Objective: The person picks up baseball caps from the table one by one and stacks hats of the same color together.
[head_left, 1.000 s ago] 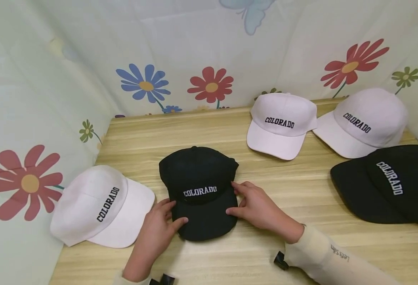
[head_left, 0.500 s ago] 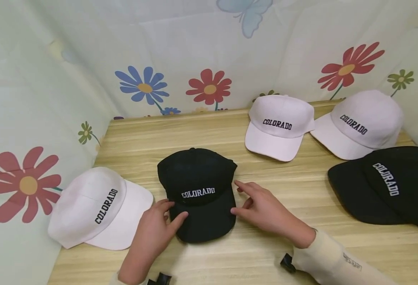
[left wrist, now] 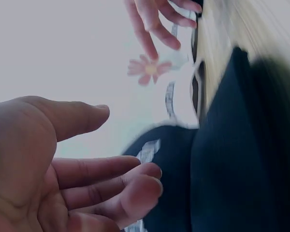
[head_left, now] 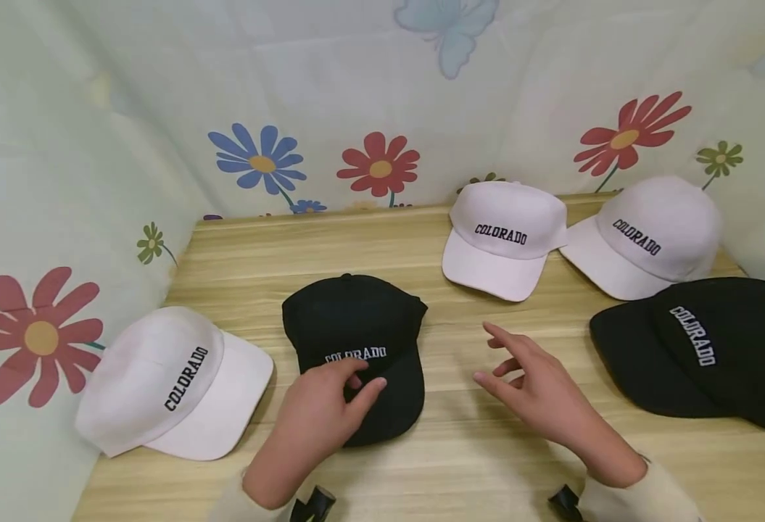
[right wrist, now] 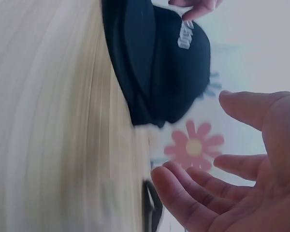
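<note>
A black cap (head_left: 349, 312) with white COLORADO lettering lies on the wooden table, brim toward me. My left hand (head_left: 320, 409) hovers over the left side of its brim, fingers loosely bent; the left wrist view shows nothing between thumb and fingers. To the right of that cap, apart from it, my right hand (head_left: 539, 388) hangs above bare wood, thumb and fingers spread and holding nothing. Left of the black cap sits a white cap (head_left: 154, 377), turned with its brim to the right.
Two white caps, one (head_left: 506, 232) left of the other (head_left: 663, 225), stand at the back right. A second black cap (head_left: 728, 348) lies in front of them at the right edge. The table (head_left: 245, 250) backs onto a flower-print curtain (head_left: 330, 87).
Both hands have let go of the middle black cap. My right hand has drawn away to the right, and my left has lifted and shifted right over the brim.
</note>
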Action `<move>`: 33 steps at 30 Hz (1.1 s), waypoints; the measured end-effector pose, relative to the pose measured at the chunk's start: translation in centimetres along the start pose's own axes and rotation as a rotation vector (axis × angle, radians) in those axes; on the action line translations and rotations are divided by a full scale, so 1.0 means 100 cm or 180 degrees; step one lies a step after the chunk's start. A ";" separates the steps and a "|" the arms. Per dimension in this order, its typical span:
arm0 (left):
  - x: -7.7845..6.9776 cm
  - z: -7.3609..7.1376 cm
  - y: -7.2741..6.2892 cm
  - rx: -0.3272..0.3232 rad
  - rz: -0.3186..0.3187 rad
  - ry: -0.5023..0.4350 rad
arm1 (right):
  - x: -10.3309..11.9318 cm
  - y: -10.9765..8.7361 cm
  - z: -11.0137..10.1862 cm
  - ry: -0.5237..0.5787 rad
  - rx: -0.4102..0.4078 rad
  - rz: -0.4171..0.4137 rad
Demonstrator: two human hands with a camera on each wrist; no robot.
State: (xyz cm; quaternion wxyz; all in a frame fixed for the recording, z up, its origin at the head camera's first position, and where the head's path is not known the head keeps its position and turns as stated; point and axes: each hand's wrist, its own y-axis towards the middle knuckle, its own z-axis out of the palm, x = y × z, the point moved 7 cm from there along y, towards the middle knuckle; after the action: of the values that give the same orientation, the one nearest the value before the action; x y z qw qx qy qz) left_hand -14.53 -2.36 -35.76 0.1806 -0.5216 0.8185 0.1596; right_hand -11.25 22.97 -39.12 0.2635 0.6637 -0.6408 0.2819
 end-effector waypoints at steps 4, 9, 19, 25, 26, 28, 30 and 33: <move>-0.024 0.013 0.011 0.0161 0.0293 -0.0053 | -0.016 -0.008 -0.015 -0.0111 -0.0155 0.0126; -0.046 0.031 0.024 0.0306 0.0513 0.0026 | -0.032 -0.016 -0.026 -0.0203 -0.0304 0.0247; -0.071 0.058 0.041 0.0553 0.0628 0.0203 | -0.056 -0.034 -0.043 -0.0462 -0.0562 0.0515; -0.083 0.070 0.051 0.0540 0.0722 0.0267 | -0.073 -0.047 -0.051 -0.0556 -0.0716 0.0764; -0.084 0.072 0.052 0.0544 0.0731 0.0277 | -0.075 -0.049 -0.052 -0.0552 -0.0736 0.0792; -0.088 0.077 0.056 0.0564 0.0740 0.0298 | -0.078 -0.052 -0.055 -0.0583 -0.0767 0.0840; -0.091 0.081 0.059 0.0587 0.0736 0.0296 | -0.082 -0.055 -0.058 -0.0617 -0.0819 0.0854; -0.096 0.087 0.064 0.0591 0.0734 0.0315 | -0.086 -0.059 -0.062 -0.0677 -0.0930 0.0833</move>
State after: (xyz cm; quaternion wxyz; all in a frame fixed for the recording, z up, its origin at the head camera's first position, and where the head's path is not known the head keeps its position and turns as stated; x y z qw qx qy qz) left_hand -15.48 11.81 -38.56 0.1679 -0.4124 0.8921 0.0770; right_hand -5.78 33.63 -40.80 0.2489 0.5556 -0.7797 0.1463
